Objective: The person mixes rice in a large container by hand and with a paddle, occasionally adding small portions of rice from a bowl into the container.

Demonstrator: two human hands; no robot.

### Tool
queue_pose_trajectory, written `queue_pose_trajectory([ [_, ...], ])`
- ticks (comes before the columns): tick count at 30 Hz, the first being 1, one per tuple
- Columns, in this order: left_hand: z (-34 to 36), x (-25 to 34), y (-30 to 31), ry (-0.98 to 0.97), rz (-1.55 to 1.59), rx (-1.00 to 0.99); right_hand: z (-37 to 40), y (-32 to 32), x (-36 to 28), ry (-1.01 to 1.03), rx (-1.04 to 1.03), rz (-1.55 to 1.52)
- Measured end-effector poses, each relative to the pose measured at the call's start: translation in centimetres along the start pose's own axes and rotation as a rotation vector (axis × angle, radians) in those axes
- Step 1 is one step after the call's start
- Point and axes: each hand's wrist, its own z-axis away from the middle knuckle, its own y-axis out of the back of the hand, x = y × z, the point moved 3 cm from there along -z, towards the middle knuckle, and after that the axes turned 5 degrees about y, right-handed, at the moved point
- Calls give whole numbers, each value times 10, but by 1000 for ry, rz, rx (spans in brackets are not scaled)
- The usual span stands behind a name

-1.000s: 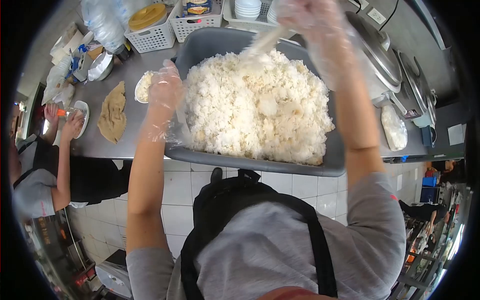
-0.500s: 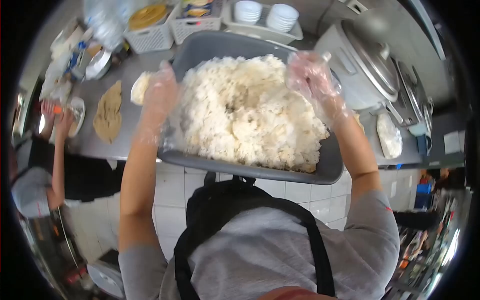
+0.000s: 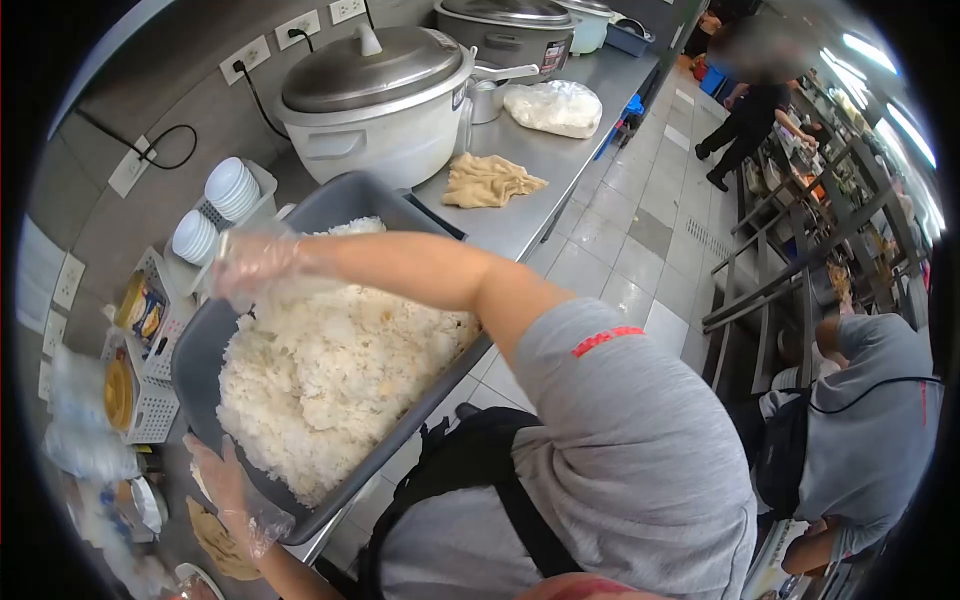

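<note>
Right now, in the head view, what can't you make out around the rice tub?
- right hand: loose glove blurs the fingers; any grip is unclear.
- left hand: against the grey tub wall, fingers smeared by the lens edge.
- Tub floor: buried under rice.
- white baskets: contents too smeared to read.
- rear rice cooker: cut by the top edge.

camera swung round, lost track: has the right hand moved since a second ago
Yes. The right hand has shifted left along the far rim of the grey tub, away from the rice cooker corner and toward the white bowls.
</note>
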Motion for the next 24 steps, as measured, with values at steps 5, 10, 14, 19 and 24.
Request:
queue_pose_trajectory([
  [5,2,0,-3,-19,64,55,48,61,37,-110,301,-182],
  [10,5,1,1,-22,55,70,46,85,98,-61,434,-434],
  [14,9,-1,4,-180,-27,219,46,93,36,-209,458,117],
  [19,79,42,48,-322,-59,269,-11,96,-61,92,50,838],
  [24,138,61,26,-190,157,247,-22,-3,-72,-138,-340,199],
])
